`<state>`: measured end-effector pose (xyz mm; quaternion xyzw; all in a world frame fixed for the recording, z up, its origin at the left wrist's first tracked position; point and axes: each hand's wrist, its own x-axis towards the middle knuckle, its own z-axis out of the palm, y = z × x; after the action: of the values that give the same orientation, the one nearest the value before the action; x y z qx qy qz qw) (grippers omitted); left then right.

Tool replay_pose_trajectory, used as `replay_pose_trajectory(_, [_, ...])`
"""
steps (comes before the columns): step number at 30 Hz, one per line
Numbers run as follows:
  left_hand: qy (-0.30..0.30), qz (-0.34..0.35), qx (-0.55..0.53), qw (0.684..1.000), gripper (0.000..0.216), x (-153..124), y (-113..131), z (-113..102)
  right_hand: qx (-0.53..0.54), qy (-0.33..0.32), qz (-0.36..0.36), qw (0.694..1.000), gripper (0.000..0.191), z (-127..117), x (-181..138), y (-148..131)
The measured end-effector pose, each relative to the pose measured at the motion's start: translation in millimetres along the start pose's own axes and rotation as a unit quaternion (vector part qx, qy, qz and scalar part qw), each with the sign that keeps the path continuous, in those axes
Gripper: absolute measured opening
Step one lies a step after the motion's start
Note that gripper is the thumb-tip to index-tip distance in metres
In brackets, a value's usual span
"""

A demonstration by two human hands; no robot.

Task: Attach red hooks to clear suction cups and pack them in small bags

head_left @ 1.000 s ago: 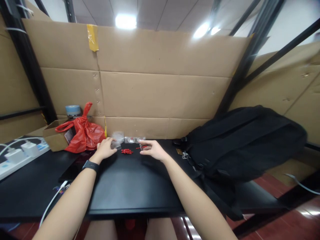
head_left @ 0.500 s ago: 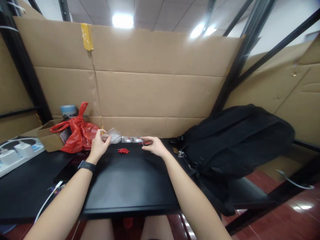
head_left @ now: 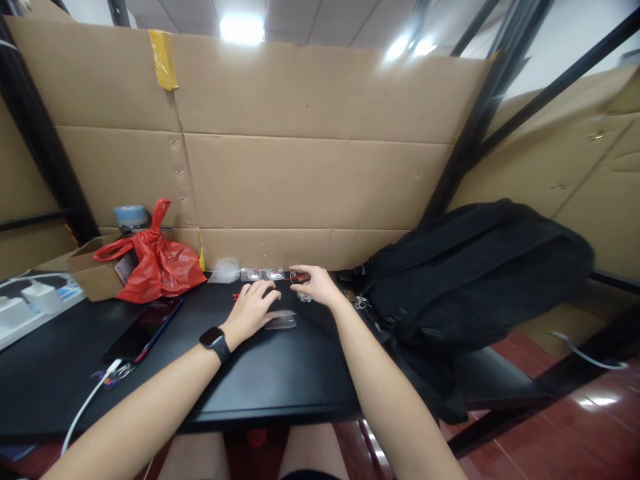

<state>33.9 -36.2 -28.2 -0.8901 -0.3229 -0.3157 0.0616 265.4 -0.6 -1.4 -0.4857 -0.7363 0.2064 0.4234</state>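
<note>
My left hand [head_left: 254, 308], with a black watch on the wrist, lies on the black table [head_left: 260, 373], fingers spread over a small clear plastic bag [head_left: 281, 322]. It covers most of a little pile of red pieces, of which one tip [head_left: 235, 297] shows. My right hand [head_left: 314, 284] is pinched on a small red piece [head_left: 299, 276] near the cardboard wall. A small clear round item [head_left: 303, 297] lies just below that hand. More clear packets [head_left: 264, 274] lie in a row along the wall.
A black backpack [head_left: 475, 273] fills the right of the table. At the left are a red plastic bag [head_left: 150, 263], a cardboard box [head_left: 93, 273], a dark phone [head_left: 144, 328], a white cable [head_left: 85, 407] and a power strip with chargers [head_left: 30, 300]. Keys [head_left: 361, 303] lie by the backpack.
My left hand has come down from the clear packet by the red bag and moved right, now flat over the red pile and a clear bag. My right hand stayed near the wall.
</note>
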Motion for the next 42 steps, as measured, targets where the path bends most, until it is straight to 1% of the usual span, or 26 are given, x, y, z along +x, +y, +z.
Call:
replay_pose_trajectory(2, [0.003, -0.025, -0.009, 1.000, 0.035, -1, -3, 2, 0.001, -0.004, -0.006, 1.000, 0.051, 0, 0, -1])
replay_pose_trajectory(4, [-0.022, -0.053, -0.077, 0.995, 0.040, -2, -7, 5, -0.002, -0.006, -0.006, 1.000, 0.051, -1, -1, -1])
replay_pose_trajectory(6, [-0.036, -0.072, -0.153, 0.985, 0.039, -2, -10, 8, -0.006, -0.004, -0.001, 1.000, 0.052, -2, -1, -2])
replay_pose_trajectory(8, [-0.017, -0.074, -0.183, 0.980, 0.039, -2, -11, 11, -0.006, -0.006, 0.003, 1.000, 0.052, -3, -2, -3])
replay_pose_trajectory(10, [0.001, -0.062, -0.177, 0.982, 0.042, -2, -11, 11, 0.000, -0.015, 0.002, 1.000, 0.051, -4, -2, -4])
replay_pose_trajectory(12, [-0.009, -0.043, -0.160, 0.986, 0.042, -2, -9, 10, 0.007, -0.025, 0.003, 1.000, 0.051, -4, -3, -6])
replay_pose_trajectory(14, [-0.021, -0.025, -0.111, 0.993, 0.033, -2, -8, 8, 0.008, -0.033, 0.005, 0.999, 0.051, -3, -3, -7])
replay_pose_trajectory(17, [-0.024, -0.005, 0.002, 1.000, 0.016, -1, -6, 5, -0.003, -0.040, 0.007, 0.999, 0.051, -4, -3, -7])
replay_pose_trajectory(19, [-0.051, 0.017, 0.044, 0.998, 0.010, 0, -5, 3, -0.027, -0.041, -0.001, 0.999, 0.051, -5, -4, -8])
replay_pose_trajectory(21, [-0.103, 0.046, 0.044, 0.993, 0.016, 1, -3, 2, -0.077, -0.047, -0.021, 0.996, 0.049, -7, -5, -10])
replay_pose_trajectory(23, [-0.144, 0.059, 0.029, 0.987, 0.023, 1, -1, 1, -0.144, -0.066, -0.045, 0.986, 0.045, -10, -8, -16])
replay_pose_trajectory(26, [-0.158, 0.049, 0.008, 0.986, 0.029, -1, 1, -2, -0.221, -0.124, -0.053, 0.966, 0.043, -15, -14, -29])
replay_pose_trajectory(28, [-0.167, 0.045, -0.014, 0.985, 0.030, -3, 2, -5, -0.240, -0.174, -0.030, 0.954, 0.041, -18, -19, -38])
replay_pose_trajectory(30, [-0.188, 0.041, -0.030, 0.981, 0.034, -5, 2, -6, -0.243, -0.221, 0.010, 0.944, 0.040, -19, -23, -46])
replay_pose_trajectory(33, [-0.221, 0.024, -0.029, 0.975, 0.039, -7, 2, -7, -0.252, -0.272, 0.070, 0.926, 0.044, -19, -27, -51])
replay_pose_trajectory(35, [-0.238, 0.014, -0.028, 0.971, 0.040, -8, 1, -6, -0.269, -0.284, 0.086, 0.916, 0.046, -16, -26, -51])
replay_pose_trajectory(38, [-0.257, 0.013, -0.040, 0.965, 0.040, -7, -1, -5, -0.290, -0.288, 0.085, 0.909, 0.043, -9, -23, -46])
replay_pose_trajectory(42, [-0.260, 0.017, -0.063, 0.963, 0.037, -7, -5, -4, -0.296, -0.272, 0.074, 0.913, 0.038, 0, -19, -36])
